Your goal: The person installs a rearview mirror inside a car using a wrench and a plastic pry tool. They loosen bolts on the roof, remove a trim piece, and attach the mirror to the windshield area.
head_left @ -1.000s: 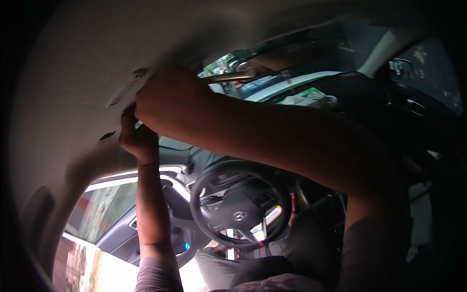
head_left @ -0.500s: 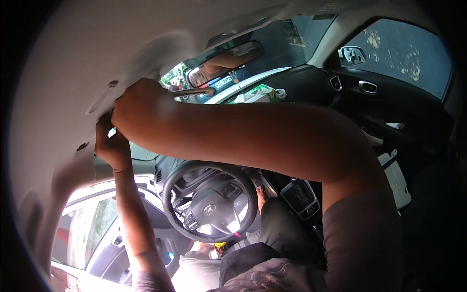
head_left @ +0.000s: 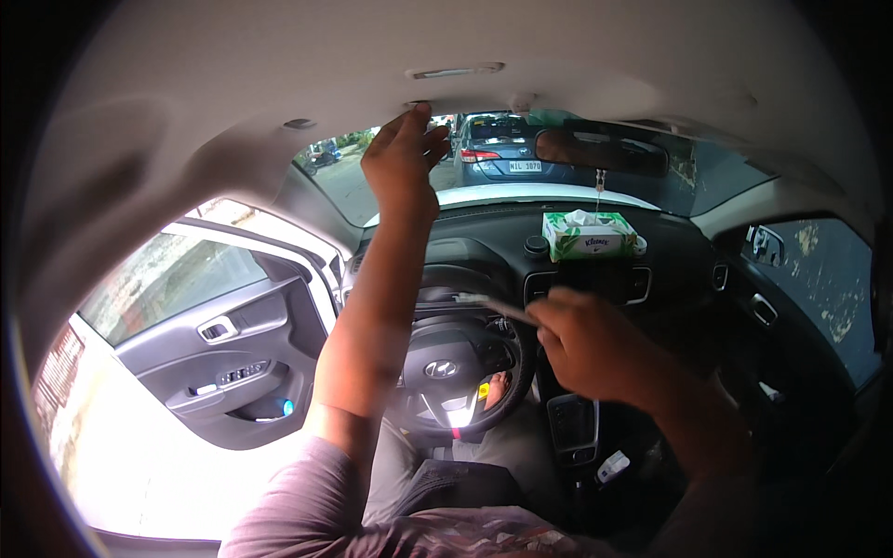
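My left hand [head_left: 402, 163] is raised to the front edge of the roof lining [head_left: 307, 56]. Its index fingertip touches a small dark slot there, with the other fingers loosely apart and no held thing showing. Lower, right of the steering wheel [head_left: 442, 369], my right hand [head_left: 591, 344] closes round a slim metal hand tool [head_left: 502, 307]. The tool points left above the wheel; motion blurs it, so its exact kind is unclear. Another small dark hole [head_left: 299, 124] shows in the lining to the left, and a long recessed fitting [head_left: 456, 71] lies just above my left hand.
The driver's door [head_left: 233, 344] stands open at left. A rear-view mirror [head_left: 603, 152] hangs at the windshield's top. On the dashboard [head_left: 465, 228] sits a green-and-white tissue box [head_left: 588, 237]. A white object [head_left: 613, 467] lies beside the gear console. Another car [head_left: 512, 153] stands ahead.
My right hand has come down from the roof lining, carrying the tool to the wheel's right side. My left hand stays up at the lining. The view has turned leftward.
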Action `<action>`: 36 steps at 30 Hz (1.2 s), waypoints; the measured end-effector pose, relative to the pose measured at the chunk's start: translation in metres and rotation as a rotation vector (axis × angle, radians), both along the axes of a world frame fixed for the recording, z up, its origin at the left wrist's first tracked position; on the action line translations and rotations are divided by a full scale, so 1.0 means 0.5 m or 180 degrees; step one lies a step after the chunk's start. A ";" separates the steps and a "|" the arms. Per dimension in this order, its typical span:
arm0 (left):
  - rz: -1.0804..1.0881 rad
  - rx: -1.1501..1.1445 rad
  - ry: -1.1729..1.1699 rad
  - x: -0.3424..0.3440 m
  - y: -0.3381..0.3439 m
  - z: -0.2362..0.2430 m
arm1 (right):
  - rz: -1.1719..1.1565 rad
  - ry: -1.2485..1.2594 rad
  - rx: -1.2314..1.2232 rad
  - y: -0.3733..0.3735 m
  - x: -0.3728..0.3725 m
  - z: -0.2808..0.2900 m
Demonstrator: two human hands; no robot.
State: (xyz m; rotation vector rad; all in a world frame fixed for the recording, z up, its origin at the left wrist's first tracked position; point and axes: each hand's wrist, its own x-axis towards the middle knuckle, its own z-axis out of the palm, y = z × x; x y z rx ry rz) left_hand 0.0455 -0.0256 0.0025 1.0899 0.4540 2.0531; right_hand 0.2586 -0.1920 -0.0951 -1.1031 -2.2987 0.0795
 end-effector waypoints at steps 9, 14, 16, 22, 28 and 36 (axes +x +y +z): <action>0.0580 0.0336 -0.0008 0.001 0.015 0.000 | -0.0041 0.0572 -0.1567 -0.059 0.037 -0.174; 0.0695 0.0278 0.1142 -0.025 0.011 -0.026 | -0.0301 0.0095 -0.1229 -0.060 0.050 -0.213; 0.0829 0.0724 0.3394 -0.059 -0.022 -0.091 | -0.0613 0.0096 -0.0981 -0.047 0.055 -0.151; 0.0394 0.2030 0.4898 -0.045 -0.117 -0.202 | -0.0689 -0.0389 -0.0110 -0.012 0.020 0.070; -0.0264 0.1096 0.4917 -0.121 -0.063 -0.111 | -0.1269 -0.0972 0.0470 -0.093 0.039 0.164; -0.0144 0.0673 0.2312 -0.093 0.007 -0.043 | -0.1194 -0.0584 0.2324 -0.071 0.012 0.192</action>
